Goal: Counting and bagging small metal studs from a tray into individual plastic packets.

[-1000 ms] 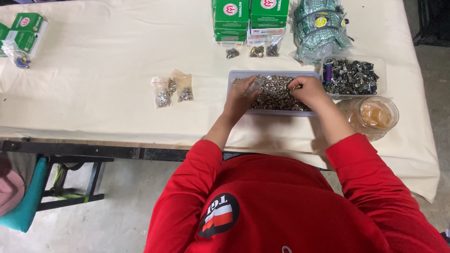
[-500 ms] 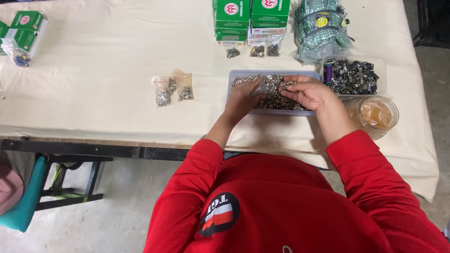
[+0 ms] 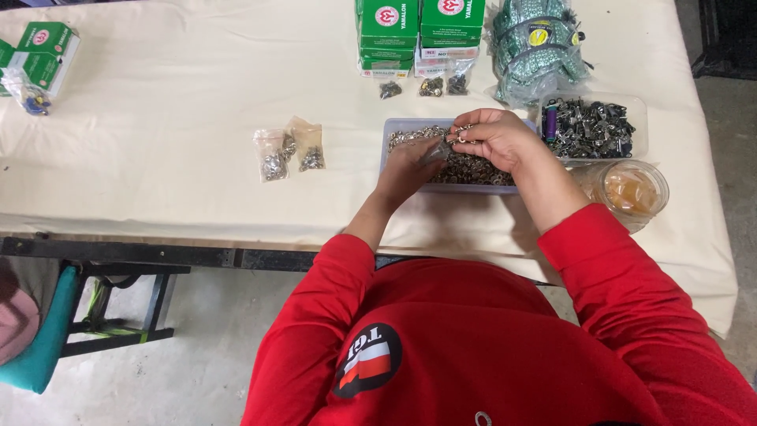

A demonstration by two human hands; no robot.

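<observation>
Both hands over the tray of small metal pieces

Left hand [image 3: 406,170] pinches a small clear bag [image 3: 436,151]; right hand [image 3: 493,138] grips metal pieces [image 3: 460,134] above the tray [image 3: 392,126] on the tabletop [image 3: 173,110].

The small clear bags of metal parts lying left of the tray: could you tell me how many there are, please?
2: one small bag and another beside it, on the cloth, left of the tray and left hand.

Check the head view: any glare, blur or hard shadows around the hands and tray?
Head view: soft even light, no glare on the cloth-covered table; faint shadow under the tray; left hand and right hand fairly sharp; small metal parts too fine to resolve.
</observation>
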